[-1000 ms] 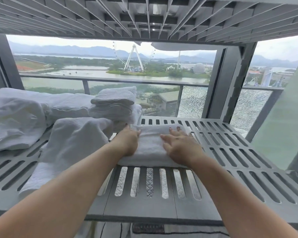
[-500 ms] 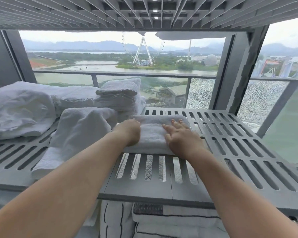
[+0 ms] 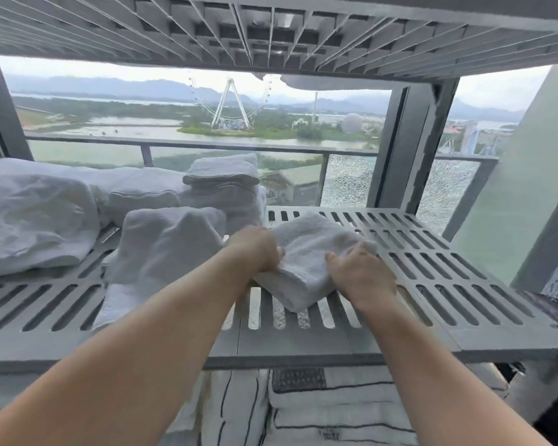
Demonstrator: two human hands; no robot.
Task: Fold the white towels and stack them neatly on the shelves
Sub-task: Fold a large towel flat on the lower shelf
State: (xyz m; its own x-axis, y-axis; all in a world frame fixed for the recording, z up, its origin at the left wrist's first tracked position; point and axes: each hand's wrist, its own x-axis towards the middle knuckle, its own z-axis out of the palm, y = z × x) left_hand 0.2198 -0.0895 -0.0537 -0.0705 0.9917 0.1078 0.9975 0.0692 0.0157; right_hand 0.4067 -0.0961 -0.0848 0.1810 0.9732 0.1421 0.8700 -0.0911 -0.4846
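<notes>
A folded white towel point(image 3: 306, 252) sits in the middle of the grey slatted shelf point(image 3: 432, 268), turned at an angle with its near corner pointing toward me. My left hand point(image 3: 258, 249) grips its left edge with curled fingers. My right hand point(image 3: 361, 275) holds its right edge, fingers bent over the far right corner. A stack of folded white towels point(image 3: 223, 188) stands just behind and to the left. A loosely folded towel point(image 3: 165, 246) lies left of my left hand and hangs over the shelf's front.
Crumpled white linen point(image 3: 29, 220) fills the shelf's left end. Another slatted shelf point(image 3: 271, 27) hangs close overhead. A dark post point(image 3: 409, 140) stands at the back right. White striped textiles point(image 3: 319, 413) lie on the level below. Bare slats extend to the right.
My hands went from pressing flat on top of the towel to gripping its two sides. The towel has turned and now lies askew.
</notes>
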